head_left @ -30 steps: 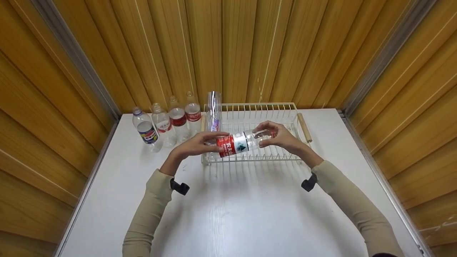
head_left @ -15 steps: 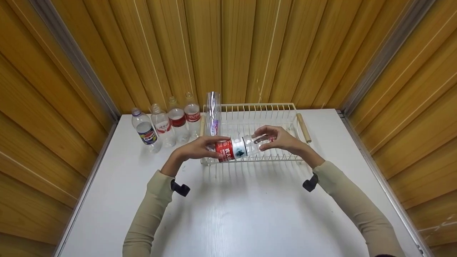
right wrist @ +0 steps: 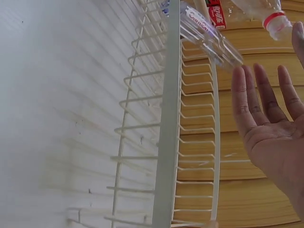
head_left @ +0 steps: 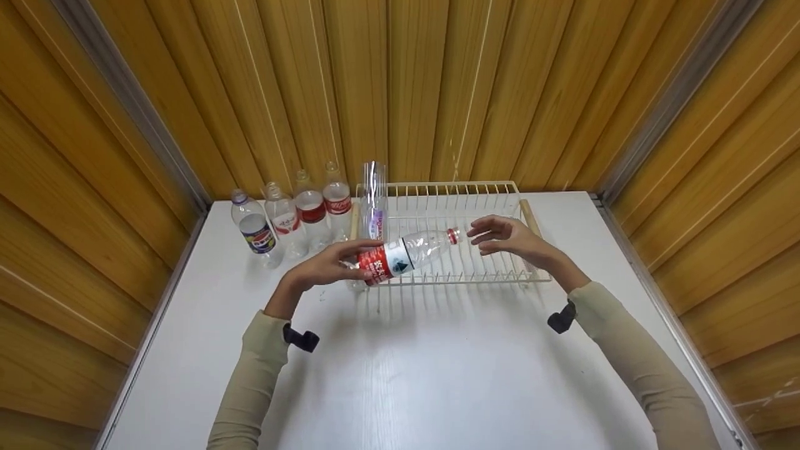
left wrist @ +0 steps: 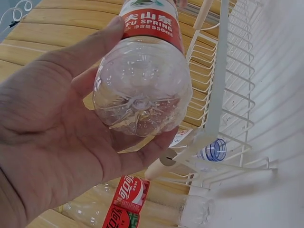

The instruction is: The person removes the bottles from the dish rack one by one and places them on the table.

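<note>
My left hand [head_left: 322,265] grips the lower end of a clear plastic water bottle [head_left: 430,245] with a red and white label. The bottle is tilted above the front of a white wire dish rack [head_left: 465,281], its neck pointing right and slightly away. In the left wrist view, thumb and fingers wrap round the bottle [left wrist: 145,85] near its base. My right hand [head_left: 515,240] is apart from the bottle, a short way right of its red-ringed neck, fingers loosely bent and holding nothing. A clear bottle with a purple-and-white label [head_left: 375,197] stands upside down at the rack's left end.
Several empty bottles stand in a slanting row left of the rack, among them one with a dark blue label [head_left: 259,239] and one with a red label [head_left: 338,201]. The rack has wooden handles [head_left: 530,215] at its ends. Wood-patterned walls [head_left: 415,81] enclose the white table [head_left: 425,375].
My right hand has let go of the bottle's neck end and moved right. My left hand has shifted left with the bottle, and its red-ringed neck now shows.
</note>
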Tool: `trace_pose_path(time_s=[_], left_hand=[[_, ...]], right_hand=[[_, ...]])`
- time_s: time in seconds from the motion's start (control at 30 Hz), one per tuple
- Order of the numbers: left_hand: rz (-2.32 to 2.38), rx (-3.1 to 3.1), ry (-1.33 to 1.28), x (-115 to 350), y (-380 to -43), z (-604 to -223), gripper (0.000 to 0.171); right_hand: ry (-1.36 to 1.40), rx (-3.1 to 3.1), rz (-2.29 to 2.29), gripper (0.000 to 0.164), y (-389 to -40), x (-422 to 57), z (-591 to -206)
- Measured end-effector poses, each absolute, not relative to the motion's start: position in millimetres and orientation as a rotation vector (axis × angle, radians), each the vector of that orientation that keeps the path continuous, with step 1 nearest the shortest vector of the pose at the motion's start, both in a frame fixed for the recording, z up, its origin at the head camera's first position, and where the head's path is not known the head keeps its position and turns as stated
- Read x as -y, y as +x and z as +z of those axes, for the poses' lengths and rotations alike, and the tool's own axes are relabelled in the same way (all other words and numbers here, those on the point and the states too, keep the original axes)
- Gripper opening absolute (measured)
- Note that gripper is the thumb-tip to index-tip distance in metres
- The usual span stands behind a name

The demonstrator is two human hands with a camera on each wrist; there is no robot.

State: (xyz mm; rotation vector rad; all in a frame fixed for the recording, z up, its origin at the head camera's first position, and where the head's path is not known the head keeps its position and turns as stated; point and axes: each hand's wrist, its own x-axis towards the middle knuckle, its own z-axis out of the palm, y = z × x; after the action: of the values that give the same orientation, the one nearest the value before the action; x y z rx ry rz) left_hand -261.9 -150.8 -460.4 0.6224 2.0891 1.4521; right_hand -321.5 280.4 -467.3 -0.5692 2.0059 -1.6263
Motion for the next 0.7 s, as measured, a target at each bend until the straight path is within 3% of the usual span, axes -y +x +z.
trace_pose_path(time_s=[0.7], left_hand=[[1.69,-2.161,0.263,206,-242,-484,0.074]], right_hand=[[-0.302,-2.353,-1.62,0.059,-345,-371,-480]])
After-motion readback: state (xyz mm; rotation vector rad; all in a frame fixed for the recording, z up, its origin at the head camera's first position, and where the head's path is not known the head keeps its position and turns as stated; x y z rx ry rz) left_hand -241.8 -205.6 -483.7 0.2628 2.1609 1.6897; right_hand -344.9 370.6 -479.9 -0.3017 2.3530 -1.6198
